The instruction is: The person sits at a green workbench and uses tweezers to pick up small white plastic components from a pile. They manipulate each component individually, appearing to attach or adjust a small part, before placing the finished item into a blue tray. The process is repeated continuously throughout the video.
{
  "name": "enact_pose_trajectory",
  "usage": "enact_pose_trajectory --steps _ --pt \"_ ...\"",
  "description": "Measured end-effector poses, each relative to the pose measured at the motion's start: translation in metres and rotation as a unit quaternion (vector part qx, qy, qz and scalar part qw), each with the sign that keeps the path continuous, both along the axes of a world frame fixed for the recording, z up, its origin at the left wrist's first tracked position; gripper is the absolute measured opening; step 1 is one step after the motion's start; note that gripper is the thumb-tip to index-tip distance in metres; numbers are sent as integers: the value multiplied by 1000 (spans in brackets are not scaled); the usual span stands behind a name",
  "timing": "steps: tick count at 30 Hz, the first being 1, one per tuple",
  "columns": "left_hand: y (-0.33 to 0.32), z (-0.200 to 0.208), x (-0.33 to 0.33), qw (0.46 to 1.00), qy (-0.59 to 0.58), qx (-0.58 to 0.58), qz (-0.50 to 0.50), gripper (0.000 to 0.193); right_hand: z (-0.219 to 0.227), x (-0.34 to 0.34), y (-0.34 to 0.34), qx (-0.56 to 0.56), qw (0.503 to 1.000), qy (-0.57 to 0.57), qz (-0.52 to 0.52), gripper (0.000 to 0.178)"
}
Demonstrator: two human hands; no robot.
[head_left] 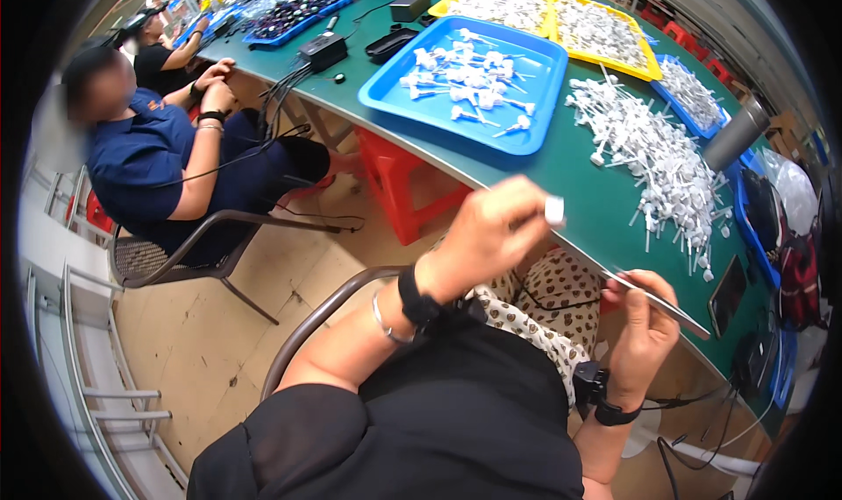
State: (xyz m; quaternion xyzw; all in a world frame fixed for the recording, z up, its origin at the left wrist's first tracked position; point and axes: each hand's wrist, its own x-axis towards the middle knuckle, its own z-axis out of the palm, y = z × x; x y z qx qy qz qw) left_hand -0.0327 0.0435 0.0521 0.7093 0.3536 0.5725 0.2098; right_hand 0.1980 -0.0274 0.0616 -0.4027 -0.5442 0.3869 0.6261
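Observation:
My left hand (495, 228) is raised just off the table's front edge. Its fingers pinch a small white plastic piece (554, 211). Lower and to the right, my right hand (645, 329) grips a thin flat metal tool (671, 308), which slants across the fingers; its exact kind is unclear. Beyond my left hand lies a blue tray (548, 70) with white plastic parts on thin stems spread over it. A large loose pile of similar white parts (653, 149) covers the table to the tray's right.
Yellow trays (650, 62) full of white parts stand at the back of the green table (561, 162). At right are a grey bottle (737, 136) and a phone (727, 296). A seated co-worker (158, 149) is at left, near a red stool (399, 189). Cables hang from both wrists.

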Motion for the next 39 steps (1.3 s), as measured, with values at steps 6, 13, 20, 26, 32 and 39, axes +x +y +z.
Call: enact_pose_trajectory --steps 6,13,20,26,32,39 --pt "100 32 -68 940 176 44 287 24 3 18 3 8 999 10 -46 21" --pt "115 39 3 933 313 62 166 37 -1 30 6 10 998 10 -62 23" --pt "123 27 67 905 423 -40 20 21 8 27 7 30 997 15 -72 23" --pt "142 7 94 911 410 -6 40 19 4 34 7 15 995 5 -100 24" --pt "143 9 83 939 344 -28 8 17 1 39 10 8 996 1 -88 24" --pt "128 16 68 982 175 53 54 11 -3 36 11 5 997 -17 -79 25"
